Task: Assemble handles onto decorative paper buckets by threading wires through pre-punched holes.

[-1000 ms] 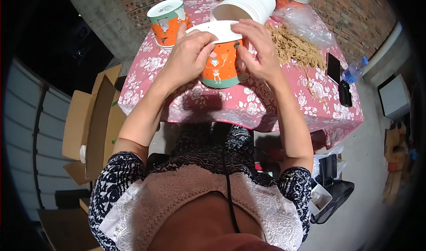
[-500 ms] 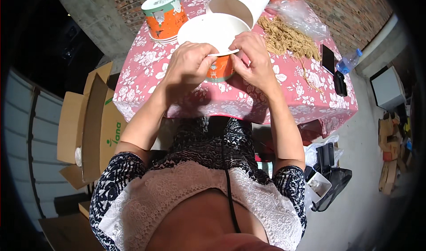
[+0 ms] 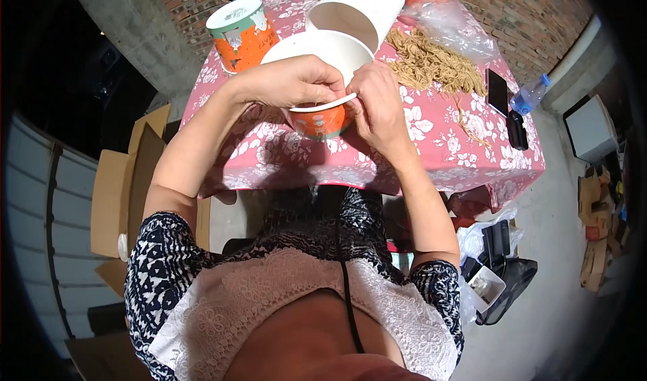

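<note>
An orange paper bucket [image 3: 318, 123] with a green band and a white inside stands on the table in front of me, its wide mouth tilted upward. My right hand [image 3: 379, 105] is closed on the right side of its rim, thumb on the outer side. Over the near part of the mouth reaches my left hand [image 3: 293, 81]; its fingers are curled together just inside the rim, and what they hold, if anything, is hidden. Behind lies a white paper bucket [image 3: 357, 10] on its side, open end toward me. Tan twine [image 3: 435, 64] lies in a loose heap to the right.
A pink flowered cloth [image 3: 445, 142] covers the table. An upside-down orange bucket [image 3: 244, 41] stands at the left. Along the right edge are a phone [image 3: 497, 91], a black case [image 3: 517, 130] and a plastic bottle [image 3: 530, 97]. Clear plastic wrap [image 3: 465, 37] lies behind the twine.
My left hand has let go of the near rim and moved up and over it, fingers now inside the mouth. The bucket has come slightly nearer; my right hand stays at its rim.
</note>
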`<state>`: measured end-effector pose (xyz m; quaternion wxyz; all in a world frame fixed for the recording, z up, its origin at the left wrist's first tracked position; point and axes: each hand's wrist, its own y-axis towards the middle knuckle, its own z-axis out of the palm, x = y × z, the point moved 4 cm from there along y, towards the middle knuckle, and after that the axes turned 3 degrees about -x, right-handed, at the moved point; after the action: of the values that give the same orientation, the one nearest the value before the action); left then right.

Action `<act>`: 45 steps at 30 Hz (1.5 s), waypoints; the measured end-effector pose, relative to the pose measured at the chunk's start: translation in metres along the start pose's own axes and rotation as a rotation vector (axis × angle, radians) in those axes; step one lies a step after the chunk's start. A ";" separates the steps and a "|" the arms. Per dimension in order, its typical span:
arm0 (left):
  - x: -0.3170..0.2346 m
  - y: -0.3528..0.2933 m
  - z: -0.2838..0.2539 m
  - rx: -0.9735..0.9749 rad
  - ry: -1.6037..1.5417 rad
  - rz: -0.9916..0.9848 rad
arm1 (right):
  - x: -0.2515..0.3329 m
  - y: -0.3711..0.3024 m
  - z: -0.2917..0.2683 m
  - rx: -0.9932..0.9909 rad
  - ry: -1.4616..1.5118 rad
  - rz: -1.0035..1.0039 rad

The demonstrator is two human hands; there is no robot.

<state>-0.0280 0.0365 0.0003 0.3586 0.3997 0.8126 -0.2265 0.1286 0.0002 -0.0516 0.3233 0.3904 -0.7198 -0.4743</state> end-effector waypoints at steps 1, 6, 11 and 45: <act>0.002 0.002 0.000 -0.002 0.006 -0.007 | 0.000 0.000 0.001 -0.006 0.011 0.004; 0.007 0.007 0.002 -0.075 0.046 0.039 | 0.001 0.001 0.003 -0.012 0.012 0.013; 0.018 0.010 0.002 -0.129 0.083 0.119 | -0.001 0.001 0.006 -0.011 0.026 0.012; 0.062 -0.062 0.150 -0.262 0.250 0.112 | -0.089 -0.116 -0.133 0.061 -0.598 0.782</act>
<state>-0.0443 -0.0673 -0.1380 0.3156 0.4193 0.8499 -0.0469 0.3126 -0.0086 -0.1233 0.2446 -0.0528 -0.8873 -0.3873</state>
